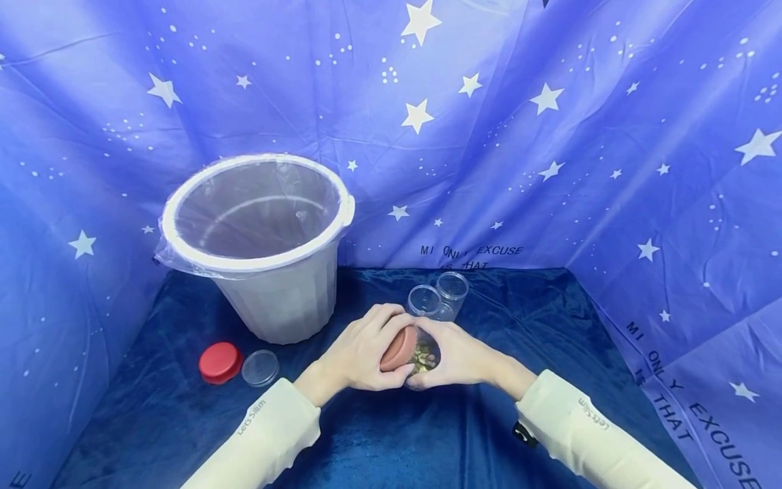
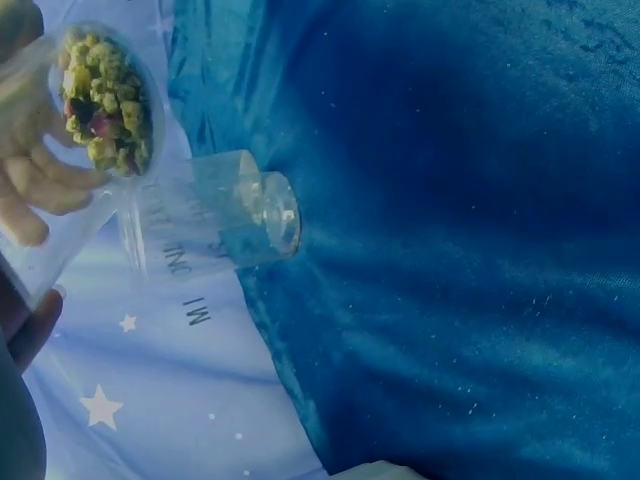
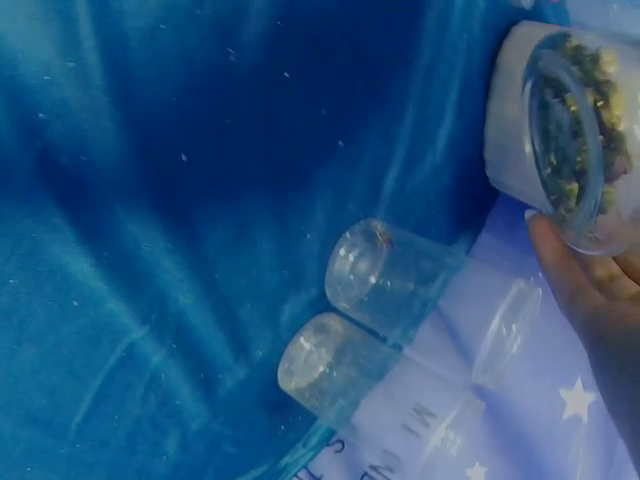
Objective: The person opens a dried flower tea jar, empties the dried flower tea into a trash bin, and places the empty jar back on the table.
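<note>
In the head view my right hand (image 1: pixel 458 354) grips a clear jar (image 1: pixel 423 358) by its side. Yellow-green dried pieces with darker reddish bits, perhaps dried flowers, lie at the jar's bottom, as the left wrist view shows (image 2: pixel 105 100). My left hand (image 1: pixel 364 350) holds the reddish-brown lid (image 1: pixel 399 348) at the jar's left end, fingers over the top and thumb below. The jar is tilted and held off the table; whether the lid sits fully on it cannot be told. Just behind the hands stand two clear open jars (image 1: pixel 453 291), side by side.
A large white bin (image 1: pixel 277 309) with a clear plastic liner stands at the back left. In front of it lie a red lid (image 1: pixel 220 362) and a clear round disc-like lid (image 1: pixel 261 369). Dark blue cloth (image 1: pixel 427 441) covers the table, and star-printed curtains (image 1: pixel 379 176) hang around it.
</note>
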The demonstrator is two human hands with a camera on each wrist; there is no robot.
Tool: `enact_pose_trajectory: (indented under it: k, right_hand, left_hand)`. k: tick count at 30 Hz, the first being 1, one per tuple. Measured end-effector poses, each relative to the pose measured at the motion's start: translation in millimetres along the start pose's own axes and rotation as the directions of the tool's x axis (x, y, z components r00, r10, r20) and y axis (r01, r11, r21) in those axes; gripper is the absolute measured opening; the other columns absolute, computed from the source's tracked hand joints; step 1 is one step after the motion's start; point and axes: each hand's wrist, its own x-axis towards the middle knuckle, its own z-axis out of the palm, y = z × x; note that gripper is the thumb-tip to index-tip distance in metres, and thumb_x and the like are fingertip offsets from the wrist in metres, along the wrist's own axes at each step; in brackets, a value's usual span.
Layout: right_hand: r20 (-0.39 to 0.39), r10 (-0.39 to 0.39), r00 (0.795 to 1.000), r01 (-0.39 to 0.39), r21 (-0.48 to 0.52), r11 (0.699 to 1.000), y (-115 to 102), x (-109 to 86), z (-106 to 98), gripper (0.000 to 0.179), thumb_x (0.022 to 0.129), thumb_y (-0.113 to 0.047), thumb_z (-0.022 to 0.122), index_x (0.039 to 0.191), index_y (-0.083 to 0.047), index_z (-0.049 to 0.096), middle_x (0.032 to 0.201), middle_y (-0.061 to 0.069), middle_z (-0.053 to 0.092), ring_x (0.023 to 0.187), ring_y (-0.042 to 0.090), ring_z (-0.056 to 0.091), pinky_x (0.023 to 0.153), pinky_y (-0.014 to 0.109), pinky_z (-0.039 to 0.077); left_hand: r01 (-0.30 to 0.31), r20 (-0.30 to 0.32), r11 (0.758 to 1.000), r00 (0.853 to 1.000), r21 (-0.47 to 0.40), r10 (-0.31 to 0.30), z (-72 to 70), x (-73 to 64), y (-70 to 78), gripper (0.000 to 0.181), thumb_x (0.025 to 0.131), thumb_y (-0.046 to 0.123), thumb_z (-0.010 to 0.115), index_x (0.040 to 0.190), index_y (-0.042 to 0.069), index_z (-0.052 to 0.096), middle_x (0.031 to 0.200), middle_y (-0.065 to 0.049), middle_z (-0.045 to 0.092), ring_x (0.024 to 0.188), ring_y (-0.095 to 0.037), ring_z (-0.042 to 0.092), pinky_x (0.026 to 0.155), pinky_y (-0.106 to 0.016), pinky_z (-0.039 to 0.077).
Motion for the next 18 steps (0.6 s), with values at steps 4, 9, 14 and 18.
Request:
enact_pose_trajectory:
  k: [4, 9, 14, 18]
  right_hand:
    - [0.017, 0.041, 0.999, -0.041, 0.033, 0.999, -2.4, -3.4, 10.3, 0.089, 0.069, -0.046, 0.084, 0.143, -0.022, 0.04, 0.124, -0.011, 0.06, 0.11, 0.006, 0.06, 0.097, 0.032, 0.05]
    - [-0.092, 0.065, 0.994, -0.065, 0.007, 0.998, -1.2, -0.6, 26.3, 0.099, 0.064, -0.047, 0.088, 0.144, -0.017, 0.039, 0.126, -0.001, 0.061, 0.109, 0.013, 0.063, 0.092, 0.035, 0.053]
    - [-0.098, 0.14, 0.985, -0.138, 0.029, 0.99, 4.6, 4.0, 37.4, 0.095, 0.061, -0.051, 0.088, 0.139, -0.02, 0.044, 0.122, -0.003, 0.063, 0.103, 0.012, 0.063, 0.086, 0.031, 0.053]
    - [-0.061, 0.168, 0.984, -0.166, 0.026, 0.986, 8.9, 3.7, 40.9, 0.088, 0.061, -0.053, 0.087, 0.133, -0.018, 0.047, 0.113, -0.004, 0.065, 0.095, 0.009, 0.063, 0.079, 0.027, 0.053]
  left_hand:
    - [-0.008, -0.062, 1.0, 0.998, 0.02, 0.009, 1.1, -2.2, -0.3, 0.064, 0.072, 0.046, 0.069, 0.124, 0.011, 0.057, 0.116, -0.007, 0.059, 0.1, -0.019, 0.06, 0.068, -0.03, 0.057]
    - [0.1, -0.135, 0.992, 0.985, -0.07, -0.109, 5.3, -6.1, -1.7, 0.057, 0.075, 0.043, 0.066, 0.121, 0.011, 0.059, 0.115, -0.006, 0.062, 0.101, -0.02, 0.062, 0.071, -0.032, 0.058]
    - [0.241, -0.113, 0.961, 0.96, -0.139, -0.257, 12.4, -12.6, -3.0, 0.052, 0.077, 0.038, 0.066, 0.121, 0.012, 0.059, 0.115, -0.005, 0.063, 0.098, -0.018, 0.062, 0.072, -0.033, 0.055]
    - [0.324, 0.003, 0.931, 0.945, -0.168, -0.328, 16.3, -16.5, -2.0, 0.051, 0.083, 0.038, 0.065, 0.127, 0.014, 0.056, 0.118, -0.004, 0.061, 0.098, -0.016, 0.059, 0.075, -0.032, 0.053]
